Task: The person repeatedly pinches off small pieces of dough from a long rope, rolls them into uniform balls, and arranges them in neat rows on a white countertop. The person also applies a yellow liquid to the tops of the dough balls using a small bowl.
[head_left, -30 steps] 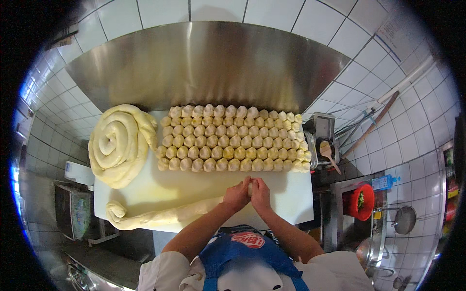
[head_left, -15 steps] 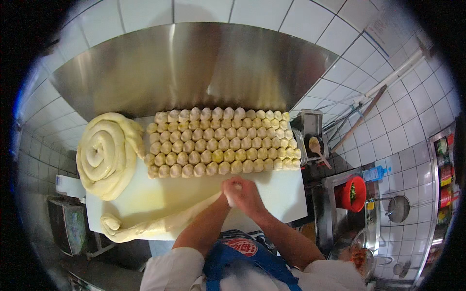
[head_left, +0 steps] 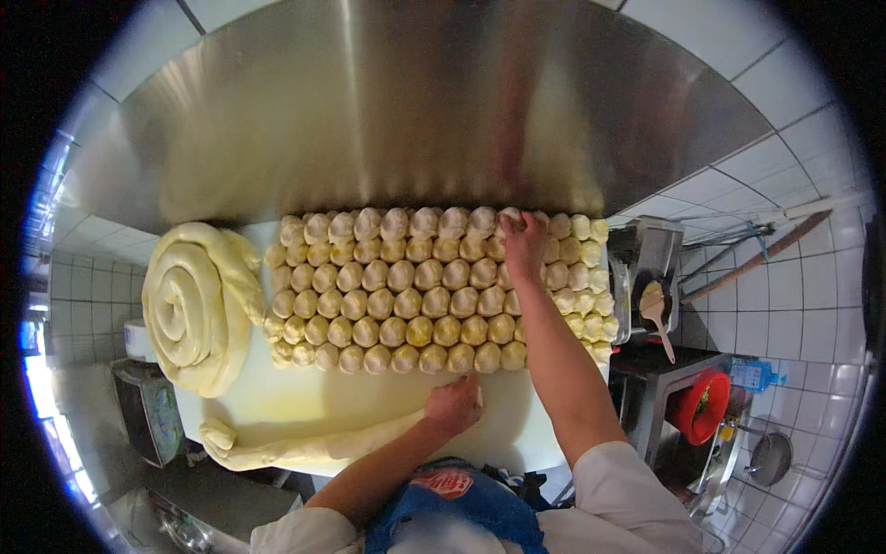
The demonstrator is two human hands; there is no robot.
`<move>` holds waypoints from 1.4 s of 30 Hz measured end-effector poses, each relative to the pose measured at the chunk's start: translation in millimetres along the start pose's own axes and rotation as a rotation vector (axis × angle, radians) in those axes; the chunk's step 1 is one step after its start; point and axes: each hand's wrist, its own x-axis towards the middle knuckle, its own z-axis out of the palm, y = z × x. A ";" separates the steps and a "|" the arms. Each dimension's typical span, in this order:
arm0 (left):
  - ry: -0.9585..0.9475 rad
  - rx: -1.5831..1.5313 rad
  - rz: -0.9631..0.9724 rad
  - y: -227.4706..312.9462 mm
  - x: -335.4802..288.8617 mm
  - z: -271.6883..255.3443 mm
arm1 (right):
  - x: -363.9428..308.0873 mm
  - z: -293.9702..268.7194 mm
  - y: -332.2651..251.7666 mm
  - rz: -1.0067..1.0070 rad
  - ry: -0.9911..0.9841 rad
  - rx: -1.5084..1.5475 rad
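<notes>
My left hand [head_left: 454,406] is wrapped round the right end of the dough rope [head_left: 314,451], towards the front of the surface [head_left: 318,397]. Beyond, dough balls [head_left: 427,274] stand in packed rows beside a dough coil [head_left: 180,309]. My right hand [head_left: 522,242] curls at the back row; whether it grips one, I can't tell. Likely I'm placing a piece, which calls for careful release: neighbours crowd it, the steel panel [head_left: 443,111] close behind.
</notes>
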 end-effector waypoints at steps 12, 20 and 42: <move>0.216 -0.208 0.217 -19.1 -59.0 -5.0 | -323.1 -54.1 -45.2 0.246 -0.497 -0.688; 0.216 -0.207 0.276 -13.7 -90.8 -16.2 | -383.3 -39.9 -11.0 -0.065 0.028 -0.441; 0.059 -0.051 -0.099 -42.7 -19.5 -3.0 | -17.7 -65.6 -4.9 -0.132 0.018 0.198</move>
